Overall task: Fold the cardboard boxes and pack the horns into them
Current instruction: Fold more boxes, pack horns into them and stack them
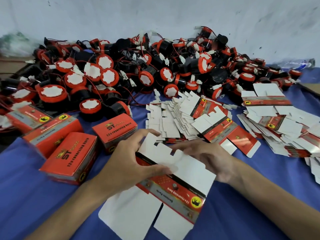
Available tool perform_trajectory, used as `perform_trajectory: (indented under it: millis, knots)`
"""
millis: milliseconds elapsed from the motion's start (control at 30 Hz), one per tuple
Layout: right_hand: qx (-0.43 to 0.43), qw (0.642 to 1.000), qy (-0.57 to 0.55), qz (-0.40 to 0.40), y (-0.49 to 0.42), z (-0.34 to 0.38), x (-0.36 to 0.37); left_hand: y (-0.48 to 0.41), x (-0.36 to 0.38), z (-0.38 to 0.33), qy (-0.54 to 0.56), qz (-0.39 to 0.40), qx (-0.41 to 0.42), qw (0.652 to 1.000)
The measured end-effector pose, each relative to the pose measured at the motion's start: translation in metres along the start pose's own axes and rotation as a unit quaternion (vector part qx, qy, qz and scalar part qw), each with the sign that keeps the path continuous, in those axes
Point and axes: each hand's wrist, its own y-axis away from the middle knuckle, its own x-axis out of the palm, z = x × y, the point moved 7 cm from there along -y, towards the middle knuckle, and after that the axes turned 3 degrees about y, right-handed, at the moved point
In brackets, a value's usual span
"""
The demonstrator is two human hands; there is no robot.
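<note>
A flat, unfolded cardboard box blank (174, 181) is held over the blue cloth (26, 196) at about 6 o'clock in the view, white flaps pointing away and toward the person, a red printed band across its middle. The left hand (131, 161) grasps the blank at its 9 o'clock edge, thumb laid across the white panel and fingers curled round the far flap. The right hand (209, 158) lies over the blank's 3 o'clock side with fingers stretched toward the left; whether they pinch the card cannot be told. Folded red boxes (71, 156) are set at 9 o'clock, close beside the left hand. A heap of red-and-black horns (107, 75) with wires fills the 12 o'clock stretch against the wall. Fanned stacks of flat blanks (190, 116) are spread from 1 to 3 o'clock.
</note>
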Motion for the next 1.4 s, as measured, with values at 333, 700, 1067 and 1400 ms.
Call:
perform_trajectory:
  millis: [333, 700, 1067, 1400]
  knots:
    - [0.061, 0.996, 0.027, 0.063, -0.001, -0.010, 0.014, 0.013, 0.018, -0.035, -0.406, -0.046, 0.224, 0.885]
    - [0.040, 0.996, -0.020, 0.078, -0.008, -0.017, 0.015, 0.016, 0.034, -0.030, -0.346, 0.022, 0.174, 0.922]
    - [-0.069, 0.955, 0.288, 0.016, -0.005, -0.009, 0.026, 0.031, 0.048, -0.060, -0.376, -0.005, 0.362, 0.853]
    - [-0.174, 0.973, 0.150, 0.018, 0.001, 0.010, 0.033, 0.022, 0.031, -0.054, -0.347, -0.075, 0.217, 0.909]
